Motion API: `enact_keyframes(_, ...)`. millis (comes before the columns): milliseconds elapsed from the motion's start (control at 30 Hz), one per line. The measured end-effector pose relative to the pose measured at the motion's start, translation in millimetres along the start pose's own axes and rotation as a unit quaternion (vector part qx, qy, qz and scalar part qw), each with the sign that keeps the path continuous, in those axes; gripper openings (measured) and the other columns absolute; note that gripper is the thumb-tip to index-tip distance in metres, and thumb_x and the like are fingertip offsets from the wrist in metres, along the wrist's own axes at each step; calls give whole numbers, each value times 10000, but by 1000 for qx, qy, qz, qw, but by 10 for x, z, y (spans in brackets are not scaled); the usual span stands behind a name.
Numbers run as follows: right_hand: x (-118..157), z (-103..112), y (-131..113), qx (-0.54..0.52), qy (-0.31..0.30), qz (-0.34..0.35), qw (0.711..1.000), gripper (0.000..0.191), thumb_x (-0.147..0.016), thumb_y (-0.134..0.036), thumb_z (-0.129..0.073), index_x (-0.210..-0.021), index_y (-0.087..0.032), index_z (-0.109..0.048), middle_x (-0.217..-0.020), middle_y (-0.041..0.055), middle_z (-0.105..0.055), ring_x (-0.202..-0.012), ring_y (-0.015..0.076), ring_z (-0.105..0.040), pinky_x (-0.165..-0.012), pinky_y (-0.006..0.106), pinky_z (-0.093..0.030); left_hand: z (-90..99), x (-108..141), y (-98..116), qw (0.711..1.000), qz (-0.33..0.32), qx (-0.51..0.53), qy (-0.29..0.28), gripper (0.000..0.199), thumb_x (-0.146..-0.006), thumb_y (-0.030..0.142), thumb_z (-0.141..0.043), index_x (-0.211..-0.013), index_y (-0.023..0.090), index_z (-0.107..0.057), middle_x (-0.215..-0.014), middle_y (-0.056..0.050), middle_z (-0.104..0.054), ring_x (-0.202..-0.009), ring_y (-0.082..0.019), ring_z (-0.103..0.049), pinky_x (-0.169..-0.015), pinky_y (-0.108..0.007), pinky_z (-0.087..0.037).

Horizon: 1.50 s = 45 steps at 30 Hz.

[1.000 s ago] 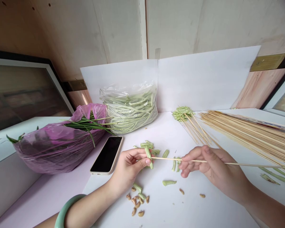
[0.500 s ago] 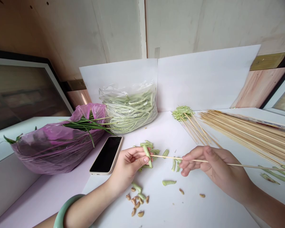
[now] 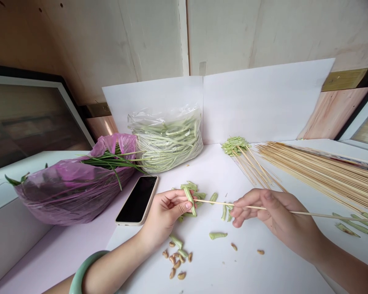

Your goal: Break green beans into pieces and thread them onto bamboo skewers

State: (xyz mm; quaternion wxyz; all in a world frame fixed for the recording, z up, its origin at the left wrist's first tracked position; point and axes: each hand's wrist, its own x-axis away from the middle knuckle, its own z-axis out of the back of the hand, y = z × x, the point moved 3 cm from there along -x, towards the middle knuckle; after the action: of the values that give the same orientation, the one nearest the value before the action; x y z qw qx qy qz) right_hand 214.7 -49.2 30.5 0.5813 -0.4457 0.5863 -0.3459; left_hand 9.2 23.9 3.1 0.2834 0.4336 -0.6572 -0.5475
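My left hand [image 3: 168, 210] pinches a short cut piece of green bean [image 3: 190, 201] between thumb and fingers. The tip of a thin wooden skewer [image 3: 217, 202] meets the side of that piece; whether it has gone in, I cannot tell. Along its length the skewer lies in my right hand [image 3: 270, 210], between thumb and fingers, its far end reaching to the right. Behind my left hand is a small heap of bean pieces [image 3: 199, 192]. Another bean piece [image 3: 217, 235] lies between the hands, and several brown seeds [image 3: 177, 264] are scattered near my left wrist.
A black-screened phone [image 3: 137, 200] lies left of my left hand. Behind it are a purple bag [image 3: 76, 192] with green stalks and a clear bag of long beans [image 3: 168, 143]. Skewers threaded with beans [image 3: 235, 145] lie at the back, beside many bare skewers [image 3: 319, 167] at right.
Almost nothing differs. My right hand and the skewer have shifted very slightly left; my left hand still holds the bean piece in the same spot.
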Motion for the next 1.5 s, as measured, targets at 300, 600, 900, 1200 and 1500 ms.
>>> enact_keyframes(300, 5, -9, 13, 9, -6, -6, 1000, 392, -915, -458, -489, -813, -189, -755, -719, 81, -743, -638, 214, -733, -627, 313, -607, 19, -10, -19, 1000, 5, -4, 10, 205, -647, 251, -811, -798, 126, -750, -740, -59, -726, -637, -120, -605, -648, -224, -477)
enact_keyframes(600, 12, 0, 16, 18, -6, -3, 1000, 398, -913, -473, -482, -822, -195, -751, -732, 80, -741, -649, 220, -732, -627, 326, -606, 24, -19, -35, 1000, 7, -6, 12, 203, -645, 253, -811, -794, 129, -749, -747, -61, -728, -649, -128, -610, -659, -233, -479)
enact_keyframes(900, 27, -17, -3, 35, -6, -12, 999, 405, -904, -492, -487, -808, -201, -751, -717, 74, -741, -643, 212, -734, -632, 310, -605, 3, -3, -1, 1000, 9, -11, 7, 192, -648, 256, -809, -767, 121, -745, -701, -49, -715, -627, -115, -599, -641, -216, -475)
enact_keyframes(1200, 26, -14, -22, 37, -1, -13, 999, 406, -906, -479, -491, -800, -183, -748, -715, 82, -737, -644, 215, -734, -633, 319, -607, 9, -8, -17, 1000, 9, -7, 13, 201, -646, 253, -812, -791, 128, -750, -732, -56, -725, -642, -118, -606, -656, -223, -482)
enact_keyframes(1500, 40, -2, -10, 51, 4, -6, 999, 428, -913, -482, -471, -802, -168, -741, -722, 96, -732, -645, 234, -731, -631, 356, -605, 4, -2, -10, 1000, 8, -10, 14, 203, -643, 254, -812, -788, 128, -748, -726, -56, -722, -642, -128, -605, -655, -237, -478)
